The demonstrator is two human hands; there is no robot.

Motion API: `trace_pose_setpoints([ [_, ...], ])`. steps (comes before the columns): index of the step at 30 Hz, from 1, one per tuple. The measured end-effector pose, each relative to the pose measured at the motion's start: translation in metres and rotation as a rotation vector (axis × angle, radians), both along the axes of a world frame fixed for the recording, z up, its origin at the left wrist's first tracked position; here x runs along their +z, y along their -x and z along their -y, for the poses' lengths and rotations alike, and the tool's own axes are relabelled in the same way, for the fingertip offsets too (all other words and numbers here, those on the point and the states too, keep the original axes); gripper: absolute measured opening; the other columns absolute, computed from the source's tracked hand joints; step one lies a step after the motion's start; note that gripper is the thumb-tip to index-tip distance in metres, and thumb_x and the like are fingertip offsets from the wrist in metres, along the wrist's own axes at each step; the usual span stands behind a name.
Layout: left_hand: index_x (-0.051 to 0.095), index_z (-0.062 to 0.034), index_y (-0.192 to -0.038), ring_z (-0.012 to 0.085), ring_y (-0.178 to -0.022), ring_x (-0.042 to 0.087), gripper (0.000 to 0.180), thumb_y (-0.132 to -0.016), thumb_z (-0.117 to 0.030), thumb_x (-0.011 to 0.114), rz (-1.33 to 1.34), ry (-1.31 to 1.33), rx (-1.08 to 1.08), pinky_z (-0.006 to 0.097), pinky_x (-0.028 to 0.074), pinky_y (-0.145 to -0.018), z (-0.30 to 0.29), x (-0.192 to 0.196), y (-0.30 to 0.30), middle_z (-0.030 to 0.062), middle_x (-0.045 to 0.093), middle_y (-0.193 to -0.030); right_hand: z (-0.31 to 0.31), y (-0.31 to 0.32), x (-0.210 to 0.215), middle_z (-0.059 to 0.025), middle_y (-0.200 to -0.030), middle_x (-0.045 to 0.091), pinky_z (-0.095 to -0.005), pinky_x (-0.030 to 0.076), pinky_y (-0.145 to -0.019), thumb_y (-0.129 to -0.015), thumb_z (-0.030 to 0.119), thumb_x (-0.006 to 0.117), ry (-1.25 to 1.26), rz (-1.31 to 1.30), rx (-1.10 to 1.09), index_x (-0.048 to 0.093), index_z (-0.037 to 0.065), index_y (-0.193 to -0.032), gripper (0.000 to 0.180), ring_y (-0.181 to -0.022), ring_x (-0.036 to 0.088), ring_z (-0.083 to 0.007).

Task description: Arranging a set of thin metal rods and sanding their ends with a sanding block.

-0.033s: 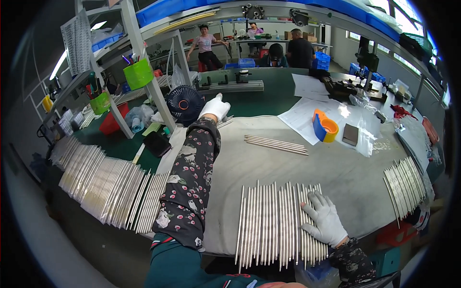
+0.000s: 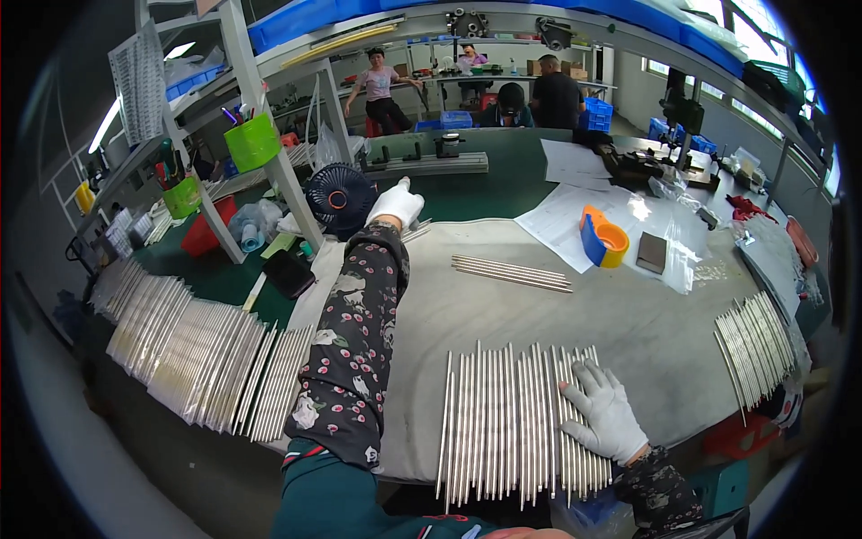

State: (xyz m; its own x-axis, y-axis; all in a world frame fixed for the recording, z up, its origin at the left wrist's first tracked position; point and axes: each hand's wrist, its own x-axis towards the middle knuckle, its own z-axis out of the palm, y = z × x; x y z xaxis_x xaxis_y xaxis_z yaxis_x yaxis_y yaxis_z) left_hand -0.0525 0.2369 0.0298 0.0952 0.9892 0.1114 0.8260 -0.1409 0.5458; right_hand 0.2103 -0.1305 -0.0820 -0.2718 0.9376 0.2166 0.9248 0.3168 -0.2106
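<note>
My right hand [image 2: 607,415], in a white glove, lies flat with fingers spread on the right end of a row of thin silvery metal rods [image 2: 494,422] at the table's near edge. My left arm stretches far forward in a dark flowered sleeve. At its end my white-gloved left hand [image 2: 398,203] is beside a dark round fan [image 2: 341,199]. A few rods [image 2: 417,231] lie by that wrist, and the back of the hand hides most of its fingers. Several more rods [image 2: 512,274] lie together mid-table.
Plastic-wrapped rods [image 2: 202,350] are lined up at the left, and another rod group [image 2: 754,346] lies at the right edge. An orange-and-blue tape dispenser [image 2: 603,238] stands on papers. A shelf post with a green holder [image 2: 251,144] rises at the left. People are farther back.
</note>
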Motion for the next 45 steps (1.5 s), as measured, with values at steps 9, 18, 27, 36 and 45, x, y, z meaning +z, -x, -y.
trace_pose_setpoints([
  [9,0.033,-0.0162,-0.146,0.0326,-0.117,0.055,0.071,-0.078,-0.028,0.049,-0.030,0.055,0.019,0.039,0.043,-0.100,-0.023,0.002,-0.019,0.0176,0.054,-0.131,0.001,-0.003,0.003,-0.0227,-0.135,0.042,-0.0558,0.027,-0.105,-0.081,0.050,0.055,0.045,-0.019,-0.018,0.050,0.012,-0.128,0.061,-0.129,0.036,-0.0416],
  [18,0.026,-0.0133,-0.147,0.0274,-0.086,0.067,0.069,-0.085,-0.034,0.048,-0.186,0.069,-0.162,0.037,0.050,-0.080,0.051,0.015,-0.025,0.0135,0.070,-0.083,-0.003,-0.001,0.003,-0.0221,-0.136,0.042,-0.0557,0.027,-0.105,-0.081,0.048,0.055,0.008,-0.055,0.007,0.051,0.011,-0.127,0.059,-0.129,0.036,-0.0410],
  [27,0.020,-0.0071,-0.145,0.0501,-0.132,0.025,0.078,-0.087,-0.046,0.055,-0.475,-0.221,-1.165,0.058,0.025,-0.107,0.254,-0.079,0.043,0.0316,0.023,-0.143,-0.001,-0.002,0.000,-0.0212,-0.135,0.044,-0.0540,0.028,-0.106,-0.079,0.044,0.057,-0.025,-0.029,-0.013,0.053,0.011,-0.126,0.058,-0.128,0.037,-0.0394],
  [36,0.002,-0.0152,-0.150,0.0507,-0.134,0.021,0.093,-0.084,-0.048,0.059,-0.361,-0.213,-1.141,0.064,0.017,-0.106,0.284,-0.121,0.058,0.0313,0.016,-0.147,-0.003,-0.001,-0.003,-0.0203,-0.133,0.045,-0.0525,0.028,-0.106,-0.080,0.044,0.055,-0.050,-0.019,-0.045,0.053,0.011,-0.126,0.057,-0.128,0.038,-0.0382],
  [45,0.005,-0.0157,-0.151,0.0463,-0.139,0.016,0.088,-0.087,-0.056,0.050,-0.416,-0.251,-1.151,0.067,0.008,-0.106,0.287,-0.122,0.044,0.0290,0.009,-0.151,-0.003,0.000,-0.001,-0.0199,-0.133,0.046,-0.0516,0.029,-0.105,-0.081,0.043,0.055,-0.067,-0.036,-0.040,0.053,0.011,-0.126,0.056,-0.128,0.038,-0.0380],
])
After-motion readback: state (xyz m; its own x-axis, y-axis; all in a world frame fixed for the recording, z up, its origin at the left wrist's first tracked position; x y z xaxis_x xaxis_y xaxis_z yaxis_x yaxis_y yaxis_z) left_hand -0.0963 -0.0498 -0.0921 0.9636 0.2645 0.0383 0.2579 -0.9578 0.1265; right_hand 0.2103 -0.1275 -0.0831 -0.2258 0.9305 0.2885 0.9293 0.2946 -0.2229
